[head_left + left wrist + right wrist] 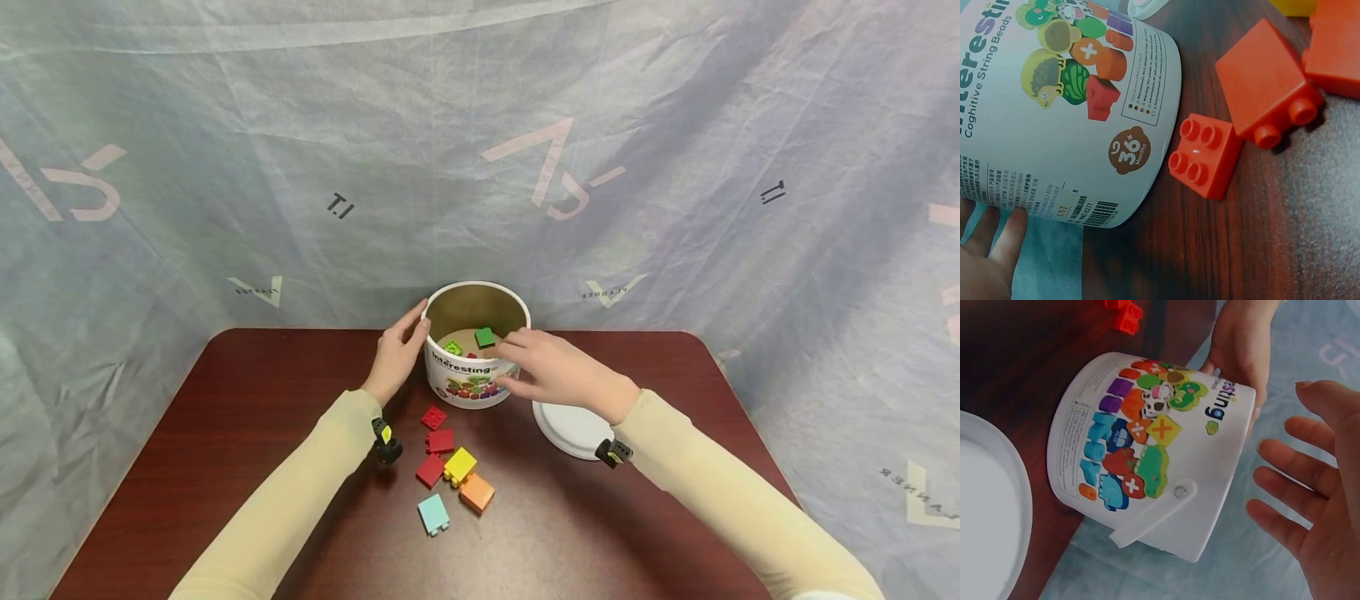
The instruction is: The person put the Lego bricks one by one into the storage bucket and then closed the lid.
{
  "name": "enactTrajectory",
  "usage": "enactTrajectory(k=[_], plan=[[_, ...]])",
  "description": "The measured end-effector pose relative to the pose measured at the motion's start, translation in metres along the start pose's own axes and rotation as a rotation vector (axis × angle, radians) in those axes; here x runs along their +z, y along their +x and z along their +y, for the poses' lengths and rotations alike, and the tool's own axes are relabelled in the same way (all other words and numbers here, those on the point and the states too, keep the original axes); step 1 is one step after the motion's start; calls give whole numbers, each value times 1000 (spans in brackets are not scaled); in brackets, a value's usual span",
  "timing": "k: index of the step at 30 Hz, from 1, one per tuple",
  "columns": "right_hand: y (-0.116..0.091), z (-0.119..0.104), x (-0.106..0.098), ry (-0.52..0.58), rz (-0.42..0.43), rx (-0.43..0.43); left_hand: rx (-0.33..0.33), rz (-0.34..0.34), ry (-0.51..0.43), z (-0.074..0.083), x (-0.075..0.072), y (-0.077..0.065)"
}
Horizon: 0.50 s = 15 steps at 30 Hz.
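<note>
A white round bucket (pixel 450 377) printed with "Interesting" stands upright at the back of the table. My left hand (pixel 395 358) rests against its left side, thumb and fingers at the outer wall near the rim. Over the right front rim hovers my right hand (pixel 1329 469), fingers loosely extended and nothing in them. Inside the bucket lie a green brick (pixel 485 337), a lime brick (pixel 453 348) and a bit of red. In front are a small red brick (pixel 1204 155), two larger red bricks (pixel 440 442), a yellow brick (pixel 461 465), an orange brick (pixel 477 493) and a light blue brick (pixel 433 513).
A white lid (pixel 570 429) lies flat on the dark wooden table (pixel 285 417), right of the bucket and partly beneath my right forearm. The bucket's white handle (pixel 1154 515) hangs down its side. Grey printed cloth (pixel 420 167) surrounds the table behind and at the sides.
</note>
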State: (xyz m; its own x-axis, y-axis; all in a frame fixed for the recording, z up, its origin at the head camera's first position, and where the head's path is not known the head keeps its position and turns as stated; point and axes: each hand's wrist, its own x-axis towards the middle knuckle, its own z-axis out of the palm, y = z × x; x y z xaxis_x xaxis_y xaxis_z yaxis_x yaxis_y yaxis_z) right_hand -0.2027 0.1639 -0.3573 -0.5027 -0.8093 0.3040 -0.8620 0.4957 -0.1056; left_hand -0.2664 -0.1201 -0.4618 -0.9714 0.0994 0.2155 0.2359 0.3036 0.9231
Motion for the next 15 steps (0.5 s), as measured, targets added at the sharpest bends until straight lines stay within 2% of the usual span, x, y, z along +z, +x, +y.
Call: enactTrajectory(k=[6,15], plan=[[-10,-11,5,5,-11,-21,-5,4,4,0,1,1],[-22,-23,24,37,-56,-56,-6,-7,-9,1,0,-1]])
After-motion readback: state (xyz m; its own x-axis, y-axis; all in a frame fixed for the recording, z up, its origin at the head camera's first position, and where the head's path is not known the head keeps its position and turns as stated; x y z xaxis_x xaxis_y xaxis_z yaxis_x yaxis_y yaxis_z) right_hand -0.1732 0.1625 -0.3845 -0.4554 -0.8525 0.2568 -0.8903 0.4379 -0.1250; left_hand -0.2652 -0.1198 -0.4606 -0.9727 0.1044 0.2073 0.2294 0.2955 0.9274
